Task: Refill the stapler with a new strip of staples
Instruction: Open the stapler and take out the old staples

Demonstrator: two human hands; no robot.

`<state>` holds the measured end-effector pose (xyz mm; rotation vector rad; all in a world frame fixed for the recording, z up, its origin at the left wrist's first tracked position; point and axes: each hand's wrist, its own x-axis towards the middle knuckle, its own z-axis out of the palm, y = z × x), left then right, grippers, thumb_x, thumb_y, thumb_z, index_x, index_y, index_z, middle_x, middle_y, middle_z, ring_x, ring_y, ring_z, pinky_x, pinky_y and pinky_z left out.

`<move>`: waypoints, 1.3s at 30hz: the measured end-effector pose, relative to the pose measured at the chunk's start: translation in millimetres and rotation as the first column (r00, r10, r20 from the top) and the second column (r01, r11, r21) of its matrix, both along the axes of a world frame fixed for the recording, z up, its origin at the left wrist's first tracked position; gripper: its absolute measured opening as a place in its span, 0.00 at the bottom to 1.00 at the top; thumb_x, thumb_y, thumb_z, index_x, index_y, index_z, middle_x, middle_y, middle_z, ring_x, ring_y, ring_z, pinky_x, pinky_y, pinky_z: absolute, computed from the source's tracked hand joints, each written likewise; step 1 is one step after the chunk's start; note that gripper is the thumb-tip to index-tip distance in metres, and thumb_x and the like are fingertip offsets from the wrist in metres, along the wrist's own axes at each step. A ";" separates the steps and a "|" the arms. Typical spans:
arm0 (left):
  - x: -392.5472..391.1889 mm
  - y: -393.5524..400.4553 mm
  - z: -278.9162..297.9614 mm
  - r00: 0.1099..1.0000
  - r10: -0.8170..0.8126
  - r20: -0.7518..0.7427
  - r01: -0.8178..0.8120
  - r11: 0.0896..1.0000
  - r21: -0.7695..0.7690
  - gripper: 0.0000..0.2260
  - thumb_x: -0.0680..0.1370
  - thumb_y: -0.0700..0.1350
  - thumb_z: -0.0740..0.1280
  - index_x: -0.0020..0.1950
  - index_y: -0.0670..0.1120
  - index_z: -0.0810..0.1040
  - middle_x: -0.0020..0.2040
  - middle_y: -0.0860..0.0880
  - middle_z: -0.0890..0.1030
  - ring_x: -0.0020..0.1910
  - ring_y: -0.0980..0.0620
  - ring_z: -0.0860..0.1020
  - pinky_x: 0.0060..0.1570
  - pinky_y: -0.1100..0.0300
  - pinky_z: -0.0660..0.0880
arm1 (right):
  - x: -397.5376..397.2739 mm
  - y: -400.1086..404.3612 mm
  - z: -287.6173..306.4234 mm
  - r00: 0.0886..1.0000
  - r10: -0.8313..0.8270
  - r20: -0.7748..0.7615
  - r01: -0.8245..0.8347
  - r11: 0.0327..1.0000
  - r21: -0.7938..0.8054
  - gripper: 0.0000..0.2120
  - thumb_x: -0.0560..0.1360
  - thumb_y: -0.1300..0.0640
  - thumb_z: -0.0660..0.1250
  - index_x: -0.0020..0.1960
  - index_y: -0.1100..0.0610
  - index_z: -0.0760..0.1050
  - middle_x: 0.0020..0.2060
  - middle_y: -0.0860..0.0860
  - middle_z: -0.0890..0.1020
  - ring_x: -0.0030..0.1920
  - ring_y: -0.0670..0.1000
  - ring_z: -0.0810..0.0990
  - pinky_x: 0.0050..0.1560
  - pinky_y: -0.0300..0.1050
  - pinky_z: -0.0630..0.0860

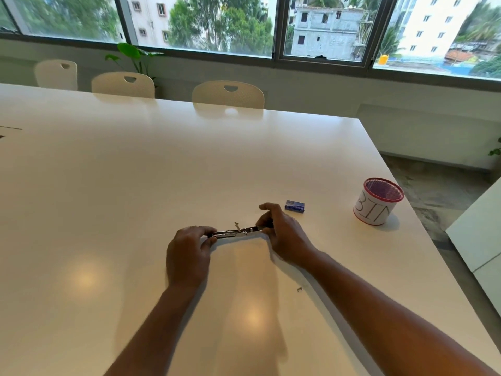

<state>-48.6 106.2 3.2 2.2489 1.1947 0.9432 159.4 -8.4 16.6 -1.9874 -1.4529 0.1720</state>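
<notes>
We see a large white table (135,185) with a glossy top that reflects ceiling lights. On it, towards the right, lies a small blue box (294,206), flat on the surface. Farther right, near the table's edge, stands a red mesh cup (378,202) wrapped in a white label reading "BIN". Nearer to us, a small loose metal staple piece (299,289) lies on the bare top, well apart from the box.

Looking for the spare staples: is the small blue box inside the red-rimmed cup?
No, the blue box lies on the table, left of the cup.
</notes>
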 end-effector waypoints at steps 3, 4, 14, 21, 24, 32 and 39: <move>2.8 1.2 -5.1 1.000 0.000 -0.007 0.000 1.000 -0.002 0.10 0.72 0.39 0.79 0.51 0.49 0.87 0.50 0.47 0.87 0.60 0.42 0.82 0.57 0.50 0.77 | 1.2 1.0 -5.4 0.998 -0.020 -0.056 0.022 0.999 0.036 0.28 0.78 0.62 0.72 0.73 0.51 0.64 0.51 0.47 0.85 0.50 0.48 0.84 0.55 0.50 0.83; 3.6 1.2 -7.3 1.000 -0.002 -0.002 0.002 1.000 -0.018 0.11 0.72 0.38 0.79 0.51 0.49 0.87 0.52 0.47 0.87 0.63 0.42 0.81 0.60 0.49 0.77 | 1.8 -0.1 -7.2 0.997 -0.026 -0.069 0.029 0.999 0.044 0.28 0.78 0.62 0.72 0.73 0.51 0.65 0.51 0.46 0.86 0.51 0.48 0.84 0.56 0.50 0.83; 2.5 -2.8 -21.5 0.995 -0.023 -0.100 0.026 0.999 0.023 0.26 0.75 0.42 0.77 0.73 0.42 0.76 0.72 0.42 0.79 0.73 0.40 0.74 0.72 0.45 0.70 | 8.1 -62.9 -7.8 0.940 -0.186 -0.286 0.234 0.962 0.143 0.17 0.78 0.65 0.70 0.66 0.57 0.77 0.61 0.52 0.80 0.60 0.49 0.81 0.63 0.53 0.80; 2.9 -78.4 -18.2 0.910 -0.394 -0.127 0.403 0.913 0.059 0.32 0.79 0.61 0.69 0.78 0.48 0.66 0.78 0.49 0.68 0.78 0.50 0.66 0.76 0.53 0.65 | -2.7 -131.6 -17.0 0.932 -0.229 -0.281 0.282 0.945 0.165 0.12 0.79 0.67 0.69 0.53 0.51 0.82 0.50 0.41 0.82 0.50 0.47 0.83 0.47 0.45 0.82; 7.2 -97.4 -17.1 0.754 -0.560 -0.343 0.603 0.798 0.023 0.38 0.79 0.73 0.55 0.83 0.53 0.55 0.84 0.55 0.57 0.83 0.57 0.52 0.81 0.55 0.58 | -12.3 -149.5 -21.2 0.948 -0.228 -0.221 0.268 0.948 0.173 0.09 0.77 0.64 0.72 0.52 0.51 0.83 0.49 0.41 0.82 0.48 0.48 0.83 0.45 0.46 0.83; 11.9 -98.6 -13.0 0.656 -0.552 -0.514 0.642 0.767 -0.004 0.49 0.74 0.81 0.47 0.85 0.52 0.42 0.85 0.56 0.42 0.82 0.60 0.35 0.83 0.53 0.46 | -30.1 -161.9 -23.7 0.962 -0.201 0.185 0.175 0.973 0.148 0.04 0.77 0.53 0.72 0.52 0.50 0.83 0.49 0.42 0.82 0.49 0.43 0.80 0.46 0.45 0.79; 11.5 -98.0 -15.9 0.668 -0.562 -0.487 0.647 0.762 0.007 0.48 0.75 0.80 0.49 0.85 0.53 0.42 0.85 0.56 0.43 0.82 0.61 0.37 0.83 0.54 0.46 | -38.0 -162.0 -25.7 0.931 -0.075 0.357 0.063 0.997 0.046 0.10 0.82 0.46 0.65 0.60 0.46 0.80 0.50 0.43 0.78 0.47 0.42 0.75 0.39 0.35 0.72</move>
